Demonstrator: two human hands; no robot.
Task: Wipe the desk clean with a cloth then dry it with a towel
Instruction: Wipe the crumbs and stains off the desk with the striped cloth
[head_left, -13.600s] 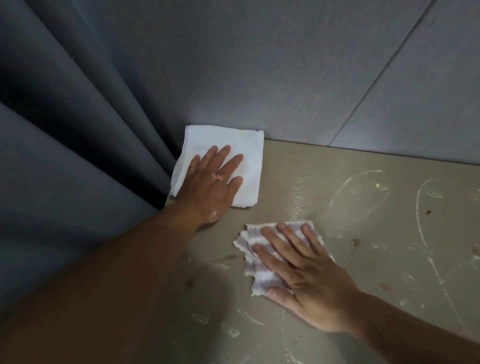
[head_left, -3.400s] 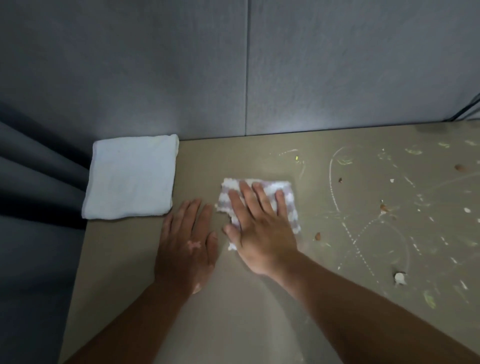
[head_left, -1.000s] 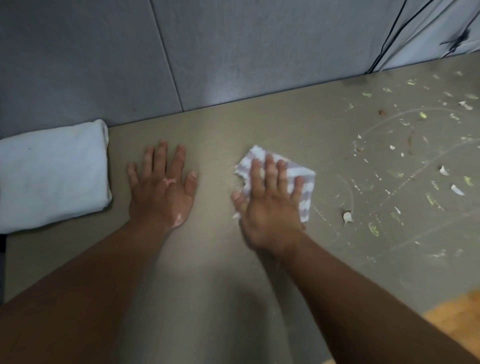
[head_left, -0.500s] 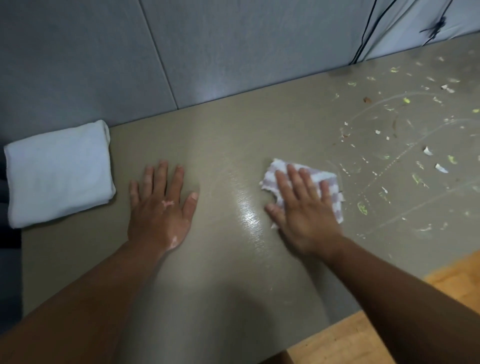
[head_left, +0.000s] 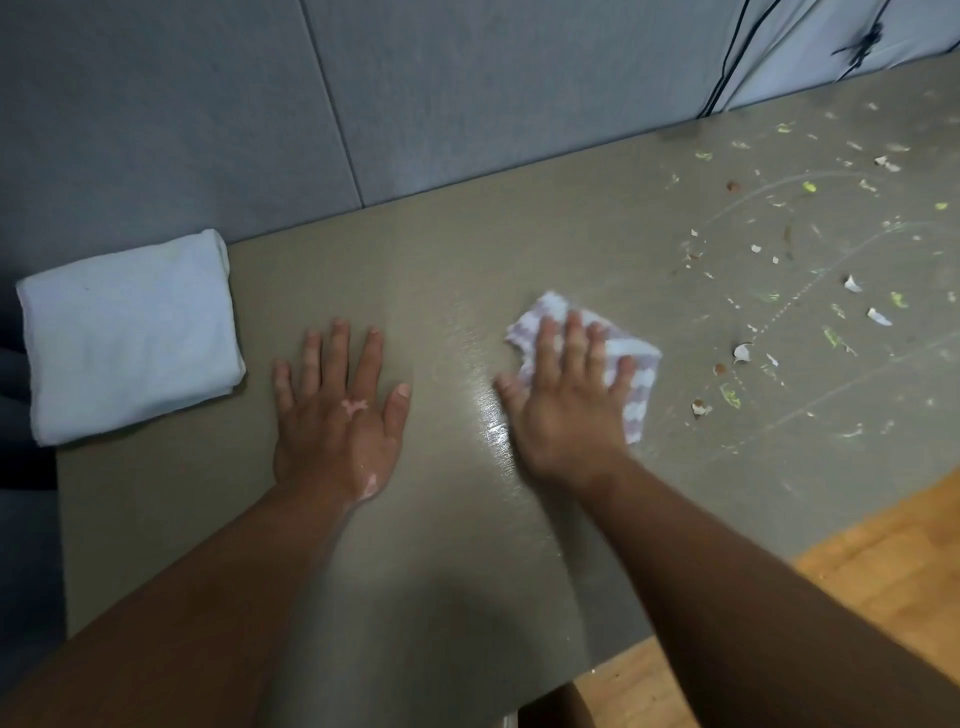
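Observation:
My right hand (head_left: 566, 400) presses flat, fingers straight, on a white and purple checked cloth (head_left: 636, 379) in the middle of the olive desk (head_left: 457, 249). A wet shine streaks the desk just left of that hand. My left hand (head_left: 337, 410) rests flat on the bare desk, fingers spread, holding nothing. A folded white towel (head_left: 130, 332) lies at the desk's left end, apart from my left hand. Crumbs, shell bits and smeared marks (head_left: 789, 291) cover the desk's right part.
A grey padded wall (head_left: 260, 104) runs along the desk's far edge, with black cables (head_left: 727, 57) at the upper right. The near desk edge slants across the lower right, with wooden floor (head_left: 883, 561) beyond it. The desk's left edge drops off below the towel.
My right hand has slid the cloth from the desk's left part toward the middle, then back a little to the left, leaving a wet streak. My left hand came off the towel onto the desk.

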